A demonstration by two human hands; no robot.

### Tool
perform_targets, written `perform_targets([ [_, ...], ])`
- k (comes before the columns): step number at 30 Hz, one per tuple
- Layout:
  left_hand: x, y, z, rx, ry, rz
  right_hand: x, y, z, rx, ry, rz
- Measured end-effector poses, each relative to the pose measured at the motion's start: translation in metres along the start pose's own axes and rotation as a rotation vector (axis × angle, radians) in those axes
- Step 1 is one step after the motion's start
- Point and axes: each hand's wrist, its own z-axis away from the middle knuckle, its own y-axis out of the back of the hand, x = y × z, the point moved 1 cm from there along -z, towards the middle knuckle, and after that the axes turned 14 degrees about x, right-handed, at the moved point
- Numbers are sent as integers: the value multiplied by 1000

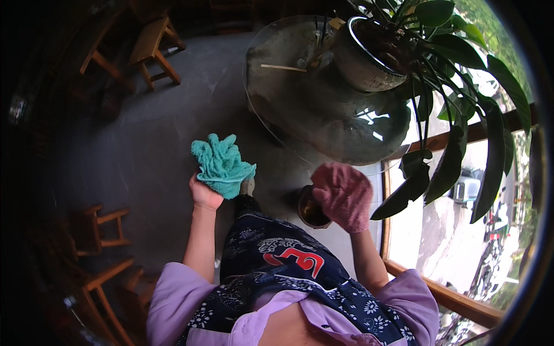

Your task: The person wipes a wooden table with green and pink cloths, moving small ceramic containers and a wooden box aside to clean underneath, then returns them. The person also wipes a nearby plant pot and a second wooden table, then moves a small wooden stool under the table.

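Note:
My left hand (207, 197) holds a bunched teal terry cloth (223, 164) out in front of me, over the floor. The cloth's folds hide most of the fingers. A dusty-pink cloth (344, 194) wraps my right hand down to the wrist, so its fingers are out of sight. Just past that cloth is the near edge of a glass-topped table (320, 116). Below and left of the pink cloth, a round brown pot (312, 209) stands on the floor, partly covered from view.
On the glass top stand a large planter (368, 65) and a thin pale stick (283, 68). Long plant leaves (454, 160) droop on the right, before a wood-framed window (461, 298). Wooden stools (149, 45) stand on the grey tiled floor (151, 151) at left.

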Motion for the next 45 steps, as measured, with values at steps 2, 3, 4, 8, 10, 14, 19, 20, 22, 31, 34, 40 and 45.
perform_targets([
  [2,17,-16,-43,-42,65,-44,7,-5,-17,-119,-185,98],
  [3,20,-24,-52,-51,101,-64,9,-2,-23,-227,-286,114],
  [4,22,-41,-67,-32,103,-141,13,-1,-34,-319,-383,143],
  [8,1,-84,-112,-67,-19,-547,29,-24,-57,54,-768,-185],
  [10,-30,-107,-140,-203,-66,-1149,56,-75,-44,77,-930,-118],
  [14,-107,-99,-212,-512,-589,-2261,82,-178,-13,-228,-968,303],
  [19,-120,-74,-275,-742,-805,-2302,81,-262,-7,-160,-718,305],
  [20,-117,-71,-278,-791,-787,-2291,82,-268,-1,-176,-732,300],
  [22,-110,-71,-285,-844,-777,-2295,83,-271,-13,-207,-708,321],
  [31,-119,-81,-285,-826,-717,-2421,148,-345,-121,-35,-506,154],
  [34,-116,-82,-286,-799,-720,-2497,161,-360,-128,-33,-566,103],
  [40,-114,-90,-297,-751,-726,-2444,147,-313,-85,-68,-689,85],
  [45,-116,-91,-300,-786,-730,-2416,262,-251,30,72,-797,404],
])
